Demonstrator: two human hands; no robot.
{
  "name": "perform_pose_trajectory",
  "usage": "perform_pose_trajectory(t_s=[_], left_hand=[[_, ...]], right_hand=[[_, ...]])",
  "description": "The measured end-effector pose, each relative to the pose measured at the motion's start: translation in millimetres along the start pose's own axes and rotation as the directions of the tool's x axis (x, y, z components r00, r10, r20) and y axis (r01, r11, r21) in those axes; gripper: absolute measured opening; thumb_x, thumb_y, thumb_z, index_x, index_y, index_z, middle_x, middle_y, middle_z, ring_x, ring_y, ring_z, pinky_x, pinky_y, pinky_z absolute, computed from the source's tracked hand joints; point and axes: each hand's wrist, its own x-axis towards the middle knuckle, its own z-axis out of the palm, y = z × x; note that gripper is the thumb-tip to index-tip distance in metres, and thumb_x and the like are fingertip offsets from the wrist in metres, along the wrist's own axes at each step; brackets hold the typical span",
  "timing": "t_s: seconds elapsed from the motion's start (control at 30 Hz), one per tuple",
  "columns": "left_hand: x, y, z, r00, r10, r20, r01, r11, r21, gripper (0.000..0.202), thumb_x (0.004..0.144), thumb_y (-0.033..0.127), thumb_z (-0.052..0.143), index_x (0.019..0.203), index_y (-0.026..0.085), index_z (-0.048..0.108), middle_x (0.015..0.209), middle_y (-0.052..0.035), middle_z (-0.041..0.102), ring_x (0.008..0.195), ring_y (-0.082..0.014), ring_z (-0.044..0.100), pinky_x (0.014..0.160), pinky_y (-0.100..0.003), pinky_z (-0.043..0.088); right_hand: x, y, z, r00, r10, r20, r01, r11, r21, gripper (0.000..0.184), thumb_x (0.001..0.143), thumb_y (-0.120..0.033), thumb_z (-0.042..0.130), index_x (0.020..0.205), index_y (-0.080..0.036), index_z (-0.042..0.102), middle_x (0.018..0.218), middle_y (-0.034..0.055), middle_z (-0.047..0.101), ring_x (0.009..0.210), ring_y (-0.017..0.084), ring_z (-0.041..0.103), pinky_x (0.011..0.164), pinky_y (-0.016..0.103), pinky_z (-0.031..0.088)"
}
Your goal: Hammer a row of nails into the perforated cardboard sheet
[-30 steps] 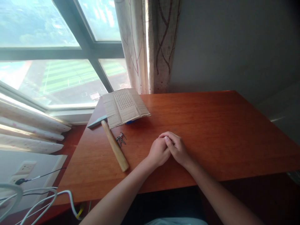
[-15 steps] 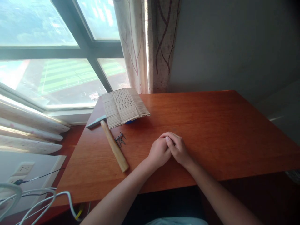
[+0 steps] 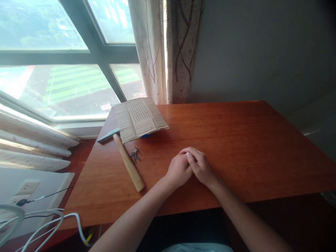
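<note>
Got nails (image 3: 134,155) piled toward left edge of table (image 3: 236,140), just right of handle of hammer (image 3: 128,163). See cardboard (image 3: 140,117) with rows of dark marks at far-left corner, over something blue (image 3: 146,135), mostly hidden. Have left hand (image 3: 178,170) curled closed near front edge, right hand (image 3: 201,167) wrapped over it; can't tell about contents.

Left of hammer (image 3: 128,163): strip of bare table (image 3: 105,175), room to pass. Just right of hammer's handle: small heap of nails (image 3: 135,155), pokey, in way. Behind hammer's handle and to right: card (image 3: 141,117) blocks, propped up with blue thing (image 3: 146,135) under it. Farther right of hammer: left hand (image 3: 178,169) and right hand (image 3: 201,166), clasped, make bump. Between hammer and hands: gap, open near handle's end. Far right of hammer, past hands: big open room.
</note>
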Motion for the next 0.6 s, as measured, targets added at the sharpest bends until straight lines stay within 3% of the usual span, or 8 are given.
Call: perform_pose_trajectory(t_s=[0.6], left_hand=[[-0.7,2.2,-1.3,1.000,0.012,0.003,-0.012,1.000,-0.002,0.025,0.089,0.019,0.044,0.069,0.015,0.057,0.071,-0.0052,0.065,0.064,-0.0156,0.058,0.060,-0.025,0.040]], right_hand=[[-0.8,-2.8,0.0,1.000,-0.001,-0.001,0.001,1.000,-0.027,0.026,0.099,-0.028,0.040,0.097,-0.021,0.066,0.093,0.0059,0.069,0.090,0.021,0.065,0.082,0.034,0.050]])
